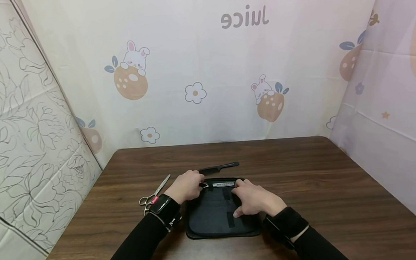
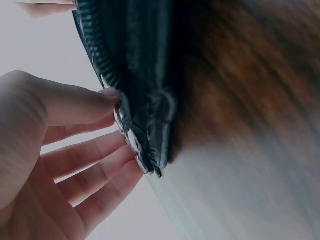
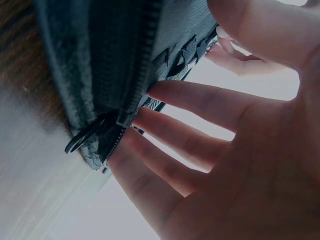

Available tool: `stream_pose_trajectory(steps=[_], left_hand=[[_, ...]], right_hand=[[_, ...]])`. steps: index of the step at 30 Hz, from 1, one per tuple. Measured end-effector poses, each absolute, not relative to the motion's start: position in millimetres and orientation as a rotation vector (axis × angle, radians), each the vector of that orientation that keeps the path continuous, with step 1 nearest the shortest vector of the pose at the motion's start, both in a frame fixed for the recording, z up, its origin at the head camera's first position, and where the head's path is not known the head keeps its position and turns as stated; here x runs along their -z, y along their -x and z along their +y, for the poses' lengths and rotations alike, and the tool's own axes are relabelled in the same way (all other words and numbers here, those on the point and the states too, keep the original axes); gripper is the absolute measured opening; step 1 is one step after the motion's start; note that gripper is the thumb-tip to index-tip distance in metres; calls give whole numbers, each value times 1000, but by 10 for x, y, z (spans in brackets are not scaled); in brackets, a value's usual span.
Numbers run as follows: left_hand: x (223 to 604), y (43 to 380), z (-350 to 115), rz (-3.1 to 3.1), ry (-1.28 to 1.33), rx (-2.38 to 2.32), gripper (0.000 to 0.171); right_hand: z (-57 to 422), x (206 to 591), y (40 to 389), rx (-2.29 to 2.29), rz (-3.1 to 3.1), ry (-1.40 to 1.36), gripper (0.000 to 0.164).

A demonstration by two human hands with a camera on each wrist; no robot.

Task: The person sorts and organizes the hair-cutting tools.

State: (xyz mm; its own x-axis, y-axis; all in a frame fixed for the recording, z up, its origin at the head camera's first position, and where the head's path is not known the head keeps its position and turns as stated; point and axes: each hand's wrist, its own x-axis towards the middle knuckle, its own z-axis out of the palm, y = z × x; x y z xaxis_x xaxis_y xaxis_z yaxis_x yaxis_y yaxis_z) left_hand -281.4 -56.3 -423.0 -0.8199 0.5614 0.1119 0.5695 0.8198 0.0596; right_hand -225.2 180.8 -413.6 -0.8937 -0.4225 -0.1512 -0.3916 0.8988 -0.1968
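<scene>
A black zip case (image 1: pixel 213 217) lies on the table with dark strips on its face. Across its far edge lie thinning scissors (image 1: pixel 223 184) with a silver toothed blade. My left hand (image 1: pixel 188 186) is at the case's far left corner, thumb and fingers pinching the handle end of the scissors, partly hidden by the fingers. At the far right corner, my right hand (image 1: pixel 251 199) touches the case with extended fingertips (image 3: pixel 165 92) along the zipper edge, beside the zip pull (image 3: pixel 85 135). In the head view its thumb rests over the case's face.
Silver scissors (image 1: pixel 156 193) with a red tag lie left of the case, close to my left wrist. A black comb (image 1: pixel 220 168) lies just beyond the case. The brown wooden table (image 1: pixel 303 172) ends at a printed cloth backdrop (image 1: pixel 200 118).
</scene>
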Motion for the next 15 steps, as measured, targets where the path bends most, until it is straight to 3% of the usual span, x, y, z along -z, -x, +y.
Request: stream_pose_trajectory(steps=[15], left_hand=[[4233, 2833, -504, -2860, 930, 131, 10]], right_hand=[[1814, 4117, 2227, 260, 2873, 633, 64]])
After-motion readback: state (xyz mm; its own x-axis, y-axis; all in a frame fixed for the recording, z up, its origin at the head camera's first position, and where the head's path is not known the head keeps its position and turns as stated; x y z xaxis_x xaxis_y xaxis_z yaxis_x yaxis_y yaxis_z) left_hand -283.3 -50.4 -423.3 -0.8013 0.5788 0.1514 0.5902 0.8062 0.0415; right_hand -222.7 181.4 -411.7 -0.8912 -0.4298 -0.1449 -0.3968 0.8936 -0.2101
